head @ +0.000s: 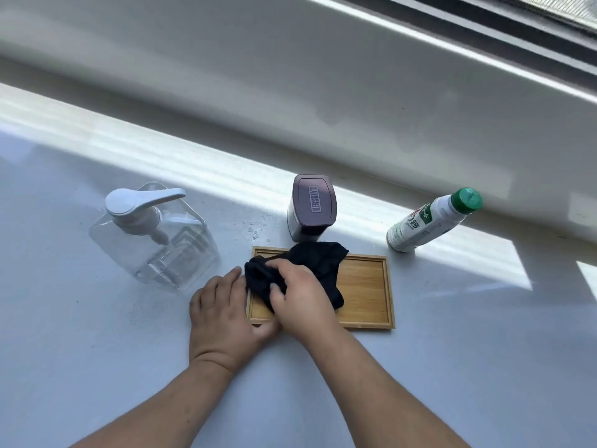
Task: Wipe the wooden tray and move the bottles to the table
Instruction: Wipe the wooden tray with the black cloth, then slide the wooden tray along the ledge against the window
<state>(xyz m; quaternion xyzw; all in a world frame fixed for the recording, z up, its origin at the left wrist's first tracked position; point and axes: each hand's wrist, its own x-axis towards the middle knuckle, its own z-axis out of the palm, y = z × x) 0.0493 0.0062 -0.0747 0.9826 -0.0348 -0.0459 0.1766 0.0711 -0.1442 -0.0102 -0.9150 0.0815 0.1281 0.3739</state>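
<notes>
Right hand (298, 297) presses a bunched black cloth (300, 273) onto the wooden tray (365, 286), fingers closed around the fabric.

The left hand (223, 313) lies flat and unclenched on the tray's left edge, grasping nothing, thumb by the near corner. The tray sits on the white table (97, 350) with no bottles on it. All three stand on the table: a clear pump dispenser (151, 234) to the left, a brown-lidded Hershey's bottle (311, 208) just behind the tray, and a white bottle with a green cap (433, 221) to the right.
</notes>
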